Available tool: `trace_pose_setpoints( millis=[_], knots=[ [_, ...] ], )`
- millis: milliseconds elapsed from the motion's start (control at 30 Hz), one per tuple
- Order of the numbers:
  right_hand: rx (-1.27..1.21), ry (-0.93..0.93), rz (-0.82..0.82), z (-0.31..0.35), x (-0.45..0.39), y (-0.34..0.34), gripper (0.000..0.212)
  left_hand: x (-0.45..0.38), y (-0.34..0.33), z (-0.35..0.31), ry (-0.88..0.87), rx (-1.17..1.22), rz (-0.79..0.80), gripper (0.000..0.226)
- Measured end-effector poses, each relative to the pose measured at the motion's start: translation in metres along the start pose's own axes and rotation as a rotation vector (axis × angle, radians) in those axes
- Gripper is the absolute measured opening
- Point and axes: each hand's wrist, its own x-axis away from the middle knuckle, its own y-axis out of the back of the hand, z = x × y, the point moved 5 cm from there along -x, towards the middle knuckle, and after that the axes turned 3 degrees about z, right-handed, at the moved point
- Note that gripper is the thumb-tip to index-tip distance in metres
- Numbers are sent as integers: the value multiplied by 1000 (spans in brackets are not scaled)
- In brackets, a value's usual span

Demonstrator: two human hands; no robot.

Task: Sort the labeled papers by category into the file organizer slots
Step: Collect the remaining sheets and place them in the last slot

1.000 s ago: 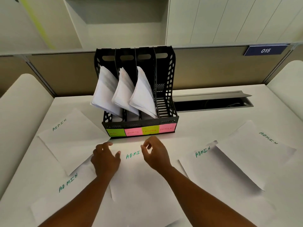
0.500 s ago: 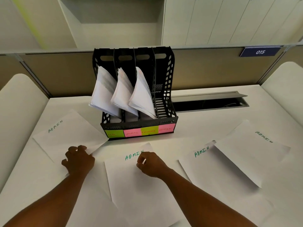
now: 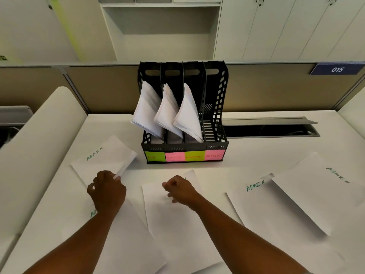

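Papers (image 3: 256, 186) marked ADMIN, slot label (image 3: 214, 155) ADMIN

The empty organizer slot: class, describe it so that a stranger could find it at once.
Find the black file organizer at the back of the white desk. Its rightmost slot, above the pink note reading ADMIN, is the one; unlike its three neighbours, it holds no papers.

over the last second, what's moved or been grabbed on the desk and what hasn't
The left hand moved left off the middle sheet to the left ADMIN sheet, pinched its near right edge and curled it up off the desk. The right hand slid back a little and closed onto the top of the middle sheet, covering its label. The file organizer, its three filled slots and the two ADMIN sheets on the right stayed put.
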Motion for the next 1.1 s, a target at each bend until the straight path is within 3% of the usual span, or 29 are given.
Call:
trace_pose_setpoints(
  millis=[100,200,300,433,500,567,667,733,833,900,1000,1100],
  knots=[
    [-184,-71,18,9,7,-8,40,20,5,6,-59,169,57,18],
    [-285,-119,25,9,14,-20,50,46,3,10,-132,331,216,15],
    [-322,-152,26,5,22,-30,61,70,-1,10,-190,450,415,20],
    [-353,-181,34,-11,30,-37,64,97,1,10,-184,708,549,35],
    [-357,-190,50,-21,34,-38,59,107,1,11,-45,894,592,39],
    [-389,-203,50,-29,36,-36,51,111,2,19,101,969,521,42],
    [-355,-236,27,-37,39,-34,44,113,10,50,165,652,219,27],
    [-262,-225,-7,-39,39,-32,40,117,13,74,298,468,74,21],
    [-110,-152,-36,-43,41,-30,19,132,12,107,755,365,105,55],
    [26,-125,-24,-45,44,-31,23,143,13,115,960,407,162,76],
    [100,-110,29,-46,49,-38,34,150,13,118,1072,458,192,91],
    [114,-117,82,-49,52,-44,51,147,8,116,1049,533,174,86]
  ],
)
